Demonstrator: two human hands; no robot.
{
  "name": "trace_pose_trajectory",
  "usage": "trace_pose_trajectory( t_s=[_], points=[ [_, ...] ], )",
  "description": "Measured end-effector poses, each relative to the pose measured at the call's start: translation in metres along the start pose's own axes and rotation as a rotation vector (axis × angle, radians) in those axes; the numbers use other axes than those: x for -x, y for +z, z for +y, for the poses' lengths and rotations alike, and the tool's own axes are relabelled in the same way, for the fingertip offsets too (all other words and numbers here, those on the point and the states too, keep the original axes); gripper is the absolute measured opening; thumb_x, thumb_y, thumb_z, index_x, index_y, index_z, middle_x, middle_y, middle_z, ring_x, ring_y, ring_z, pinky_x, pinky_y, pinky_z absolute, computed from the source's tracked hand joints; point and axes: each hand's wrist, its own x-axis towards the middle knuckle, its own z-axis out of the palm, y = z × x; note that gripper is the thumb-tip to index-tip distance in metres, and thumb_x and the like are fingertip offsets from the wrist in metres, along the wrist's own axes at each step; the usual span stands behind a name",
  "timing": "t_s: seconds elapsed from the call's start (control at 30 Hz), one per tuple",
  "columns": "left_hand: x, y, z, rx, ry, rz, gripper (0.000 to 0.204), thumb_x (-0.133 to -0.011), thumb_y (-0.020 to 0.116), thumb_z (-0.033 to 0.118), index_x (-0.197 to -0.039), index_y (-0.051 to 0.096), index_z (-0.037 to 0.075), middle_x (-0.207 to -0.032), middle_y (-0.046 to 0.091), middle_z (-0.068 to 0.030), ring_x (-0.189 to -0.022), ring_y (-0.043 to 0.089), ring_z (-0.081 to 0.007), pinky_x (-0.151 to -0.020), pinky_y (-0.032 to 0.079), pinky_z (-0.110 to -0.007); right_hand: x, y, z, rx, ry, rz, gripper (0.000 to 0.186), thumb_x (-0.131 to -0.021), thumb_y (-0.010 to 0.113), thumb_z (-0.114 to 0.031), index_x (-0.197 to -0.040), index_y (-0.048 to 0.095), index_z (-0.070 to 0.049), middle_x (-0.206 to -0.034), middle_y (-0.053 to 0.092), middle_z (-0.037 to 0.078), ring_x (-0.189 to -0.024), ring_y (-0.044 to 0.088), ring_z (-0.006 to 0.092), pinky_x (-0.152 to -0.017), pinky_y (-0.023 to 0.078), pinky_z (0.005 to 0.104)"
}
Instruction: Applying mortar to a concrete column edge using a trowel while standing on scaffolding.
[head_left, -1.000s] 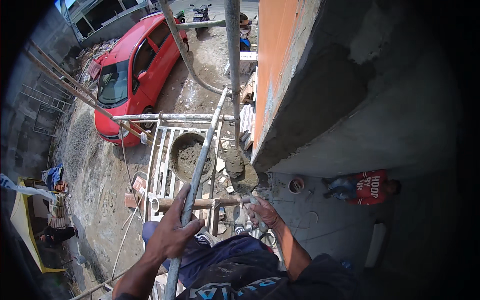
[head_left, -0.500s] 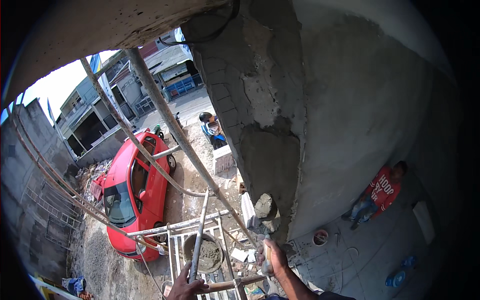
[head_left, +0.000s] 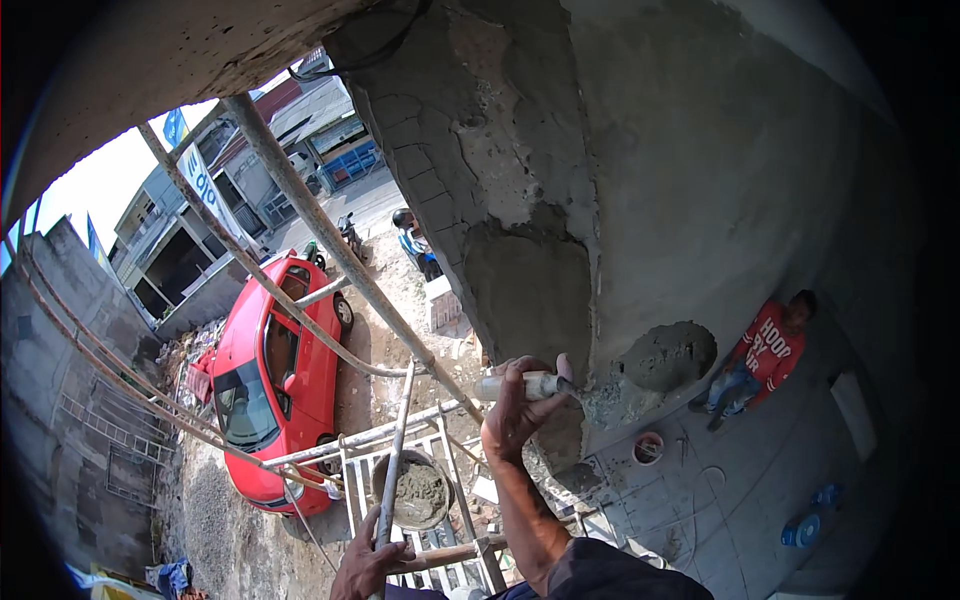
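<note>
Trowel held up at the wall, pole clasped by the other hand

The handle of a trowel (head_left: 490,388) is gripped by the right hand (head_left: 522,412), its fingers wrapped around it, in front of the grey wall (head_left: 720,200). The blade is blurred and cannot be made out clearly. A dark lump of wet mortar (head_left: 668,356) is seen beyond the hand, to its right; whether it is borne by the blade or stuck to the wall cannot be told. A metal pole (head_left: 402,425) is clasped by the left hand (head_left: 365,562), low in the view. Just beyond that hand, a round bucket (head_left: 418,458) partly filled with mortar is crossed by the pole. On the lower floor at right, a person in a red top (head_left: 775,345) is seen near a small pail (head_left: 648,448). A red car (head_left: 310,370) is parked at left.
</note>
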Motion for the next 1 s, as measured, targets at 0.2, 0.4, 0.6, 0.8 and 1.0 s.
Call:
trace_pose_trajectory(
  t_s=[0.2,0.4,0.6,0.8,1.0],
  points=[
    [-0.002,-0.004,-0.009,0.065,0.032,-0.018,0.084,-0.09,0.06,0.001,-0.155,0.009,0.002,-0.111,0.061,-0.0235,-0.091,0.071,-0.03,-0.079,0.06,-0.04,-0.034,0.018,0.084,0.111,-0.344,0.031,0.056,-0.094,0.064,-0.006,-0.14,0.032,-0.008,-0.101,0.056,0.012,-0.088,0.055,0.021,-0.081,0.049,0.0346],
    [-0.005,-0.003,-0.012,0.106,0.079,0.005,0.086,-0.089,0.063,0.002,-0.155,0.008,0.001,-0.1,0.066,-0.0223,-0.087,0.072,-0.0295,-0.078,0.061,-0.041,0.09,-0.138,0.126,0.846,-0.098,-0.701,0.051,-0.081,0.069,-0.011,-0.128,0.052,0.0,-0.1,0.058,0.023,-0.092,0.057,0.0406,-0.079,0.047,0.0483],
    [0.001,-0.006,-0.009,0.135,0.099,-0.033,0.089,-0.088,0.066,0.006,-0.156,0.008,0.004,-0.1,0.067,-0.0238,-0.087,0.071,-0.031,-0.081,0.06,-0.043,0.089,-0.133,0.078,0.811,0.432,-0.684,0.035,-0.093,0.062,-0.031,-0.11,0.051,-0.003,-0.072,0.06,0.015,-0.058,0.062,0.0282,-0.059,0.051,0.0409],
    [-0.003,0.005,-0.016,0.241,0.13,-0.074,0.076,-0.087,0.058,0.001,-0.152,0.02,-0.001,-0.117,0.058,-0.0293,-0.091,0.069,-0.0333,-0.079,0.06,-0.045,-0.025,-0.01,0.098,-0.195,0.691,-0.422,0.055,-0.1,0.042,-0.059,-0.108,0.052,-0.005,-0.073,0.054,0.005,-0.056,0.055,0.0139,-0.053,0.048,0.0309],
    [-0.007,0.006,-0.017,0.167,0.128,-0.043,0.085,-0.083,0.057,-0.003,-0.156,0.015,0.007,-0.135,0.047,-0.0246,-0.093,0.066,-0.0306,-0.084,0.058,-0.044,-0.034,0.078,0.137,-0.237,0.637,-0.322,0.052,-0.103,0.035,-0.055,-0.103,0.045,-0.004,-0.069,0.05,0.006,-0.049,0.051,0.0153,-0.046,0.046,0.0306]
  ],
)
